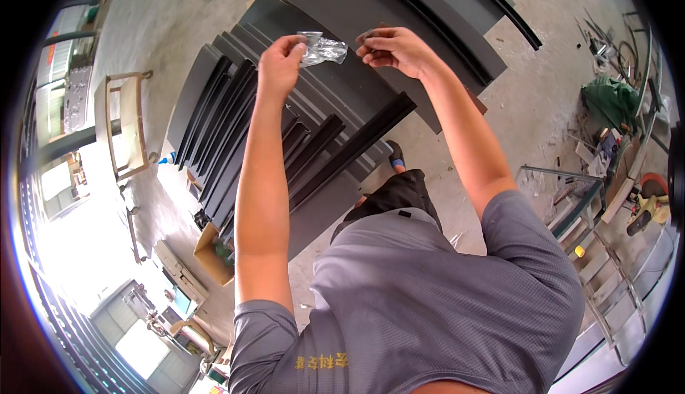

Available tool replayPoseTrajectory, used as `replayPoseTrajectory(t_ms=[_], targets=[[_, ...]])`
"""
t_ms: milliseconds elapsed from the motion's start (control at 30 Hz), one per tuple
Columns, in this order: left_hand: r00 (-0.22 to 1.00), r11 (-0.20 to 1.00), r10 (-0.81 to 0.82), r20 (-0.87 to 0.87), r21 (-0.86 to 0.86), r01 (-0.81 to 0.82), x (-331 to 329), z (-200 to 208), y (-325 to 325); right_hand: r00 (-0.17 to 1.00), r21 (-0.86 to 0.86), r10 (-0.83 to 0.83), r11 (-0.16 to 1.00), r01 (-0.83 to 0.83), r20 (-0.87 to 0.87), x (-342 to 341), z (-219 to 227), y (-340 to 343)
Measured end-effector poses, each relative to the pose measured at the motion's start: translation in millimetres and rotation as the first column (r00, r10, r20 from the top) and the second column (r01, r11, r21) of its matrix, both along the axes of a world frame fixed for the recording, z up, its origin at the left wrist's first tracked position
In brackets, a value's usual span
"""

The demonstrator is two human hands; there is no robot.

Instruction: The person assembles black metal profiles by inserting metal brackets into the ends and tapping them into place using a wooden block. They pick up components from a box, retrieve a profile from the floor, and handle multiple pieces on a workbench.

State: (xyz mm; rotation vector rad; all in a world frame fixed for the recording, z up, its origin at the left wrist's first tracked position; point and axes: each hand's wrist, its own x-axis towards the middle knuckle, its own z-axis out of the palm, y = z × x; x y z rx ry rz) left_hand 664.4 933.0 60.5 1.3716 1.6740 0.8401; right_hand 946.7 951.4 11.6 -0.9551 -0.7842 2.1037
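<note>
The left hand (282, 64) pinches a clear plastic bag (325, 50) at twelve o'clock, above dark panels (449, 34), while the right hand (396, 50), at one o'clock, shows curled fingers, contents indeterminable; firm edge pinching should limit slipping.

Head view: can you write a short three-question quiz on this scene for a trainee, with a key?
1. What is the left hand holding?
2. True or false: in the picture, the cardboard box is to the right of the left forearm.
3. Which colour are the large flat panels beyond the hands?
A) white
B) dark grey
C) bright red

Key:
1. Crinkled clear plastic.
2. False; it is to the left.
3. B.
</note>
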Motion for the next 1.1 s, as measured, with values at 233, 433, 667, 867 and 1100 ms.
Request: replayPoseTrajectory(t_ms=[233, 433, 667, 867, 1100], targets=[[0.85, 0.995, 0.008, -0.527, 0.092, 0.047, -11, -56, -13, 0.983, 0.031, -0.184, 0.982, 0.184, -0.013, 43, 10, -27], [0.923, 0.934, -0.35, -0.161, -0.131, 0.332, 89, 17, -73, 0.961, -0.031, -0.275, 0.961, 0.274, -0.039, 89, -3, -75], [0.764, 0.86, -0.508, -0.398, -0.18, 0.478, 129, -8, -126, 0.955, -0.139, -0.297, 0.947, 0.291, -0.022, 82, -2, -124], [0.835, 0.898, -0.436, -0.335, -0.095, 0.431, 109, 46, -150, 0.968, -0.121, -0.249, 0.963, 0.242, -0.045, 78, 7, -136], [0.97, 0.99, -0.046, -0.237, -0.143, 0.012, 30, 170, -242, 0.993, -0.097, -0.005, 0.995, -0.006, -0.114, 14, 46, -158]])
